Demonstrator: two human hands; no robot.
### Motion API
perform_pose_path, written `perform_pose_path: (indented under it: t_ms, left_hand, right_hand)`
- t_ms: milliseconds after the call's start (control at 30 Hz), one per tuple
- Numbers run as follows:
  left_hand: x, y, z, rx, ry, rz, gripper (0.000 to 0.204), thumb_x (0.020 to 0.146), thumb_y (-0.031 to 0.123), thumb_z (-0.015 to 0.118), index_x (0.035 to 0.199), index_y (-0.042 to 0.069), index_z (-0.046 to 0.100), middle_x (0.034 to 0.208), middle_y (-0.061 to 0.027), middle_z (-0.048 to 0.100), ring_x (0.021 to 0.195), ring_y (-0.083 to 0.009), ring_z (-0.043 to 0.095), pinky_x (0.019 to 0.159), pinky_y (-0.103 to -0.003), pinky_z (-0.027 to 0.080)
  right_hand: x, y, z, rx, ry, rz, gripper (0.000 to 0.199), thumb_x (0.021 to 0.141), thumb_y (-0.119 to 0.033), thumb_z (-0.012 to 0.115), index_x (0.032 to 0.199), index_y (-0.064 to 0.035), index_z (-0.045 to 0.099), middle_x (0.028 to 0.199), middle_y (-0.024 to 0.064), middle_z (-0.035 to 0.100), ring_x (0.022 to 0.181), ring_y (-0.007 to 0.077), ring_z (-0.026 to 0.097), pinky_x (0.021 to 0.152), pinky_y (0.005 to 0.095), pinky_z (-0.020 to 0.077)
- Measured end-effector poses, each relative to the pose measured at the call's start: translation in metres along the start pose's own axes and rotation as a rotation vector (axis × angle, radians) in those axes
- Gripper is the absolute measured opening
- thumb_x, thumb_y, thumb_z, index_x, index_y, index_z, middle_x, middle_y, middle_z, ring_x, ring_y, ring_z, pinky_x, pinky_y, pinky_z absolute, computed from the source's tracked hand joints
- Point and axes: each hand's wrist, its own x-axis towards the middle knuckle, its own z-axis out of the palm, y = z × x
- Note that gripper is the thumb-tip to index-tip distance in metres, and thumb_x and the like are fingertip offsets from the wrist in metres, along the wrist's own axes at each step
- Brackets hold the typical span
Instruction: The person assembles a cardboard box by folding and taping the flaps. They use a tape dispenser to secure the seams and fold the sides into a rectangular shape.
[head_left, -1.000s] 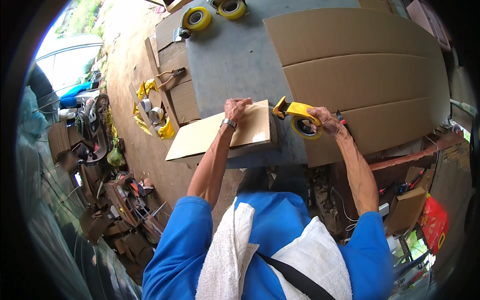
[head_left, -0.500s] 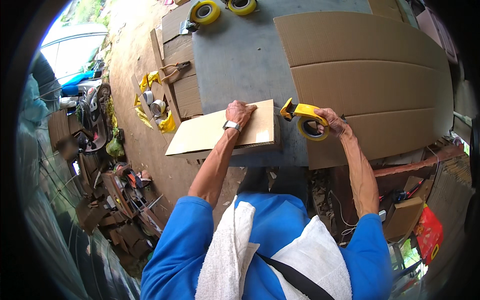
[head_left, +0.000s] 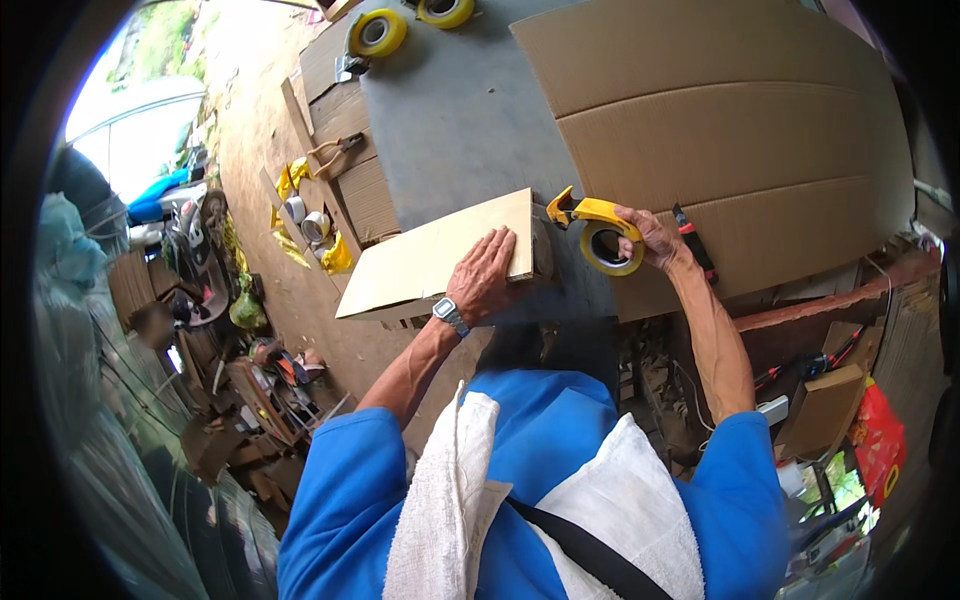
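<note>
My left hand (head_left: 483, 272) lies flat on top of a long cardboard box (head_left: 405, 258), near its right end, fingers stretched out. The box rests at the near left of the grey table (head_left: 440, 130), its left end reaching past the table's side. To the right of the box my right hand (head_left: 651, 240) grips a yellow tape dispenser (head_left: 590, 210) loaded with a tape roll, its cutter end pointing left toward the box. The dispenser hangs just apart from the box. A red and black utility knife (head_left: 697, 247) lies on the cardboard sheet just beyond my right hand.
A large flat cardboard sheet (head_left: 720, 130) covers the table's right side. Two more yellow tape rolls (head_left: 378, 33) stand at the far edge. Pliers (head_left: 336, 153) lie on boards at the left, near loose tape rolls (head_left: 315, 226). Clutter crowds the lower left.
My left hand has flattened out and slid toward the box's near edge. The dispenser stays in my right hand. The view has shifted, and the utility knife now shows.
</note>
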Motion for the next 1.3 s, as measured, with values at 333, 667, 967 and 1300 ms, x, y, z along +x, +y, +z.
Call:
perform_pose_path:
  t_ms: [333, 667, 967, 1300]
  left_hand:
    - [-0.002, 0.001, 0.002, 0.009, 0.074, 0.02, 0.086, 0.072, 0.045, 0.084, 0.134, -0.006, 0.053, 0.138, -0.0267, 0.056, 0.13, -0.0398, 0.054, 0.106, -0.044, 0.047]
    - [0.0, -0.003, 0.005, 0.019, 0.148, 0.111, 0.081, 0.074, 0.048, 0.083, 0.127, -0.007, 0.057, 0.131, -0.0301, 0.059, 0.121, -0.0397, 0.06, 0.101, -0.044, 0.051]
    - [-0.004, -0.004, 0.001, 0.04, 0.15, 0.147, 0.084, 0.08, 0.059, 0.072, 0.128, -0.008, 0.056, 0.131, -0.0296, 0.059, 0.118, -0.0422, 0.06, 0.095, -0.045, 0.052]
    - [0.157, -0.135, -0.125, -0.298, -0.308, -0.057, 0.075, 0.074, 0.075, 0.07, 0.091, 0.002, 0.077, 0.075, -0.0176, 0.071, 0.075, -0.0236, 0.067, 0.07, -0.038, 0.052]
  right_hand:
    - [-0.112, 0.168, -0.003, 0.441, 0.173, -0.036, 0.046, 0.096, -0.045, 0.063, 0.111, -0.001, 0.059, 0.057, 0.0025, 0.055, 0.048, 0.0133, 0.055, 0.056, 0.0288, 0.0503]
    - [-0.142, 0.26, 0.057, 0.601, 0.193, -0.043, 0.054, 0.097, -0.047, 0.06, 0.125, -0.0007, 0.057, 0.057, 0.0018, 0.054, 0.051, 0.0146, 0.057, 0.059, 0.0325, 0.0534]
    - [-0.026, 0.136, 0.13, -0.404, 0.113, 0.199, 0.048, 0.095, -0.038, 0.063, 0.126, -0.0016, 0.063, 0.08, 0.0035, 0.067, 0.06, 0.0099, 0.057, 0.053, 0.0246, 0.0457]
    - [-0.1, 0.217, 0.108, 0.008, 0.415, 0.185, 0.038, 0.098, -0.036, 0.062, 0.094, 0.0013, 0.066, 0.058, 0.0074, 0.058, 0.047, 0.0163, 0.056, 0.049, 0.0302, 0.0486]
